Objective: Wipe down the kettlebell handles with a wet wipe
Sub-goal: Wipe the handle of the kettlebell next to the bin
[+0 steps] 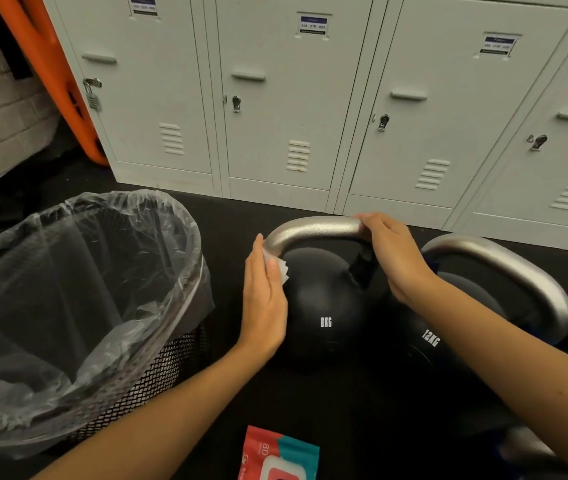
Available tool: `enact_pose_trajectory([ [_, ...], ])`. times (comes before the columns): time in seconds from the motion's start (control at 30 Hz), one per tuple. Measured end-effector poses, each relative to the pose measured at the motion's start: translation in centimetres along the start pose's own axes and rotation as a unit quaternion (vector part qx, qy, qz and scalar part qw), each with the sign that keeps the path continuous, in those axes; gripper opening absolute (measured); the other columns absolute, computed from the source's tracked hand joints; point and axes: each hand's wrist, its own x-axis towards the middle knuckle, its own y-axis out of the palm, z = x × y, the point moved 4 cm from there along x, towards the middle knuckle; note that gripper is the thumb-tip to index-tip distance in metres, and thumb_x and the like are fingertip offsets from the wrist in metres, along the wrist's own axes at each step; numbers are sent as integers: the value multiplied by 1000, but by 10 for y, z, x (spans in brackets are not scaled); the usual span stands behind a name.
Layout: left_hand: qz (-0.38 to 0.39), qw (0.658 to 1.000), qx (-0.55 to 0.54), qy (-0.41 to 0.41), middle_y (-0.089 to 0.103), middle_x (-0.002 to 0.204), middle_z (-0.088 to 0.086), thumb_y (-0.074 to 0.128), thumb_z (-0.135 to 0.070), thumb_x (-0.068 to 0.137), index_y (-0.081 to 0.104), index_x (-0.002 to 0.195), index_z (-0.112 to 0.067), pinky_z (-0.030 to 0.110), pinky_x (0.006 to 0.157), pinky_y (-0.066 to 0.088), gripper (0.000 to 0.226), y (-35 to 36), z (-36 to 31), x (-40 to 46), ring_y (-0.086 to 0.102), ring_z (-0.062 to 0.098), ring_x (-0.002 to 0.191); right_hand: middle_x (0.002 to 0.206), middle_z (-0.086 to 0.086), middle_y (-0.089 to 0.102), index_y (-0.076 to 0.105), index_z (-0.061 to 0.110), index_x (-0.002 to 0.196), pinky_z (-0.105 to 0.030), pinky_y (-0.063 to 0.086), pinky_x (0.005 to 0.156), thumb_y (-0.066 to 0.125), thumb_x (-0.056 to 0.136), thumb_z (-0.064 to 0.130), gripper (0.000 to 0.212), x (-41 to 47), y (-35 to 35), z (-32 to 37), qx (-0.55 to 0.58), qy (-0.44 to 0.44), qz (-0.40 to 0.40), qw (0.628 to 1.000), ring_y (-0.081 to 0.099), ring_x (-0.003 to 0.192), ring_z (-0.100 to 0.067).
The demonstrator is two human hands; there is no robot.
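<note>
- While the mesh wastebasket (78,306) with its clear liner stands at nine o'clock, the 8KG kettlebell (324,306) is found at centre on the black floor (344,410).
- A soft, limp wet wipe (280,266) is pressed by the left hand (263,299), fingers fairly straight, against the handle (313,230) at its left bend.
- That stiff metal handle is gripped at its right end by the right hand (396,258), fingers curled over; the heavy bell is judged unlikely to shift.
- At three o'clock a 12KG kettlebell (448,327) waits; a wipes packet (279,455) lies at six.
</note>
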Motion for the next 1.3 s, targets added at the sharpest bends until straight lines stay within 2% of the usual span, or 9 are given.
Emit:
enact_pose_trajectory([
  [0.17, -25, 964, 217, 150, 50, 132, 5, 29, -40, 102, 39, 141, -9, 20, 94, 34, 52, 2, -27, 19, 43, 7, 113, 110, 2, 66, 64, 24, 103, -22, 36, 82, 38, 103, 27, 26, 8, -18, 5, 41, 13, -54, 998, 57, 111, -15],
  [0.27, -19, 911, 326, 251, 59, 115, 10, 29, -37, 102, 50, 130, -4, 37, 85, 45, 49, 5, -42, 30, 57, 24, 98, 108, 1, 65, 62, 20, 109, -30, 38, 98, 31, 105, 31, 33, 12, -35, 12, 51, 10, -95, 994, 57, 111, -14],
  [0.4, 1, 815, 465, 346, 62, 107, 10, 27, -36, 103, 54, 126, -4, 40, 86, 42, 48, 23, -60, 36, 58, 26, 93, 103, 0, 66, 62, 18, 108, -34, 44, 102, 30, 106, 29, 33, 16, -48, 18, 81, 24, -101, 991, 61, 100, -10],
  [0.57, 65, 729, 577, 362, 64, 104, 4, 30, -45, 99, 58, 121, -8, 42, 96, 43, 51, 69, -95, 32, 60, 22, 95, 101, 0, 67, 62, 19, 104, -30, 47, 97, 36, 105, 26, 27, 11, -50, 23, 73, -11, -94, 993, 63, 96, -7],
  [0.77, 158, 637, 676, 334, 49, 132, 14, 29, -49, 102, 37, 138, 0, 41, 112, 24, 61, 113, -104, 29, 44, 30, 125, 100, 1, 68, 63, 21, 105, -25, 48, 93, 42, 103, 23, 22, 5, -51, 33, 48, -70, -95, 992, 65, 96, -7],
  [0.87, 162, 657, 660, 326, 44, 140, 16, 31, -48, 102, 25, 146, 4, 43, 115, 18, 68, 114, -107, 28, 40, 30, 131, 101, -1, 68, 63, 18, 107, -24, 50, 93, 42, 103, 19, 22, 6, -50, 38, 79, -74, -85, 990, 65, 100, -11],
  [1.0, 114, 768, 535, 334, 48, 138, 17, 45, -42, 97, 31, 143, 4, 45, 116, 20, 66, 82, -112, 24, 42, 30, 131, 97, 2, 65, 63, 19, 102, -27, 52, 92, 41, 103, 17, 22, 3, -43, 35, 85, -73, -80, 990, 64, 104, -16],
  [1.17, 27, 864, 405, 296, 39, 149, 19, 54, -36, 93, 33, 146, -2, 45, 116, 23, 66, 21, -77, 5, 31, 33, 142, 105, 6, 67, 66, 22, 109, -23, 44, 91, 45, 103, 23, 21, -15, -17, 29, -87, -179, -3, 980, 60, 103, -10],
  [1.3, 24, 885, 403, 232, 20, 158, 16, 50, -37, 94, 15, 152, -7, 46, 118, 21, 74, -2, -47, -1, 13, 28, 147, 109, 2, 63, 64, 16, 122, -21, 38, 81, 41, 105, 28, 31, -16, 4, 27, -212, -219, 49, 951, 55, 99, -10],
])
